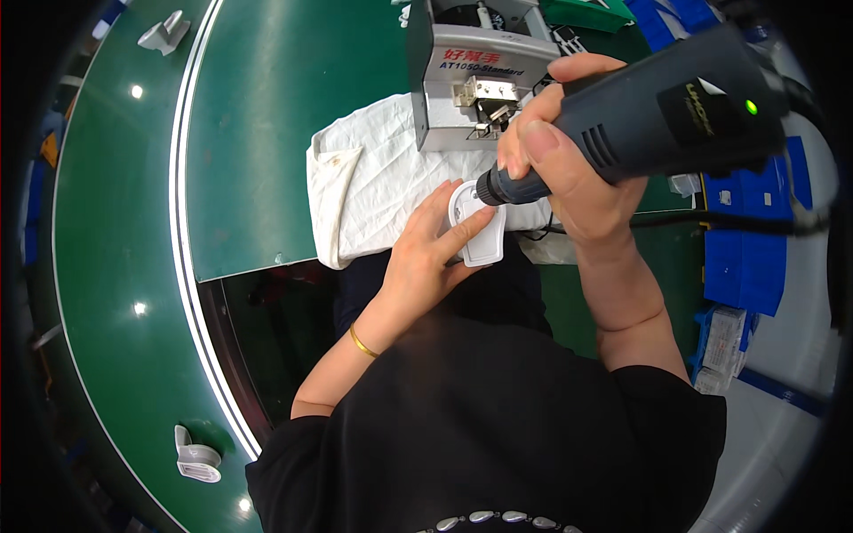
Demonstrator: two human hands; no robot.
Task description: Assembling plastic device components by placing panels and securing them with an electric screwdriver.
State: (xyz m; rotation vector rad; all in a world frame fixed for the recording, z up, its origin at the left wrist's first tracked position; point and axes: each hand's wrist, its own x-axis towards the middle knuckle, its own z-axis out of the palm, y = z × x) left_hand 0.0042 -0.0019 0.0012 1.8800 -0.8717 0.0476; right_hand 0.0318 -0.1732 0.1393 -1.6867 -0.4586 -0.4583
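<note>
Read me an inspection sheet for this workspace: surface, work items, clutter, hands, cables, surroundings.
Surface: green bench, creased white cloth on it.
Work items: white plastic part; dark handheld tool, green light lit, tip at the part, contact unclear.
Clutter: two white pieces, upper left and lower left.
Hands: left hand holds the part; right hand grips the tool.
Cables: thick black cable at right; its ends are unclear.
Surroundings: grey machine ahead, blue bins at right.

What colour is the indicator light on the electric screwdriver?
Green: the indicator light on the electric screwdriver shows in the head view.
</note>
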